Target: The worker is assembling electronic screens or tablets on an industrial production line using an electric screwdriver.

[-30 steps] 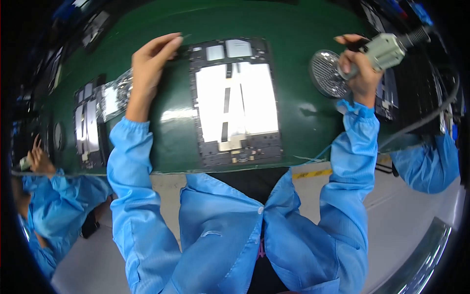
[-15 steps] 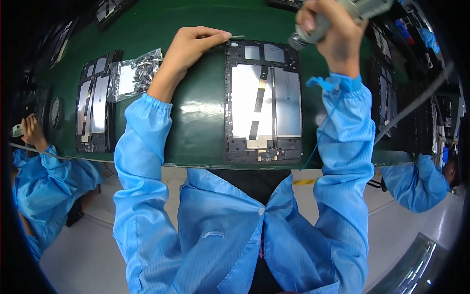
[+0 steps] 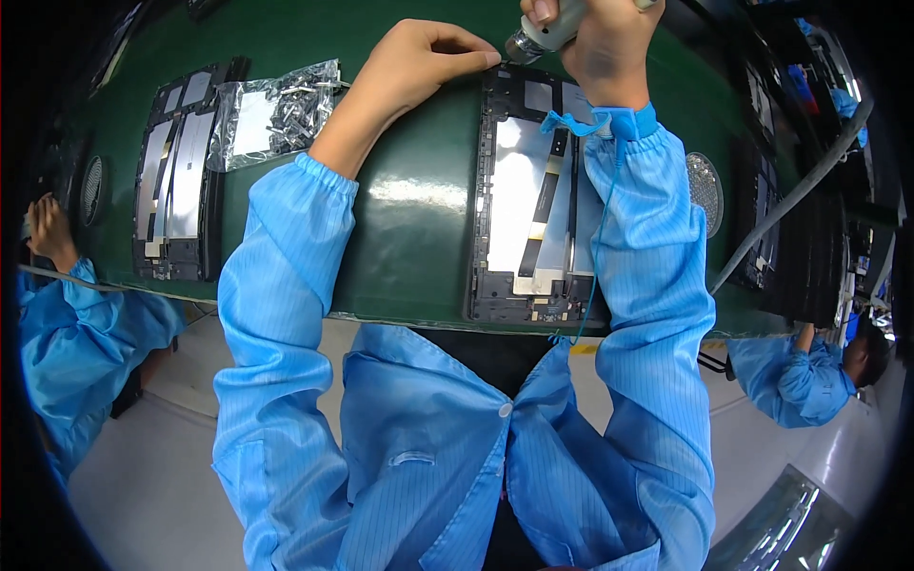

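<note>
An opened tablet (image 3: 509, 209) with a black frame and silvery inner panels lies on the green table in front of me, its far right part hidden by my right arm. My left hand (image 3: 405, 71) reaches to its far left corner, thumb and forefinger pinched together; what they hold, if anything, is too small to tell. My right hand (image 3: 609, 52) grips a light grey electric screwdriver (image 3: 552, 27), partly cut off by the upper edge. The tool's metal nose points down at that same corner, close to my left fingertips.
A clear bag (image 3: 276, 119) of small dark parts lies left, beside another opened tablet (image 3: 176, 186). Round mesh discs (image 3: 705, 190) sit on the table. A grey cable (image 3: 804, 186) crosses at right, near more tablets. Co-workers in blue sleeves sit at both sides.
The screwdriver has come left and its nose is now at the tablet's far left corner. The whole scene has shifted in view. The thin pale sliver at my left fingertips no longer shows.
</note>
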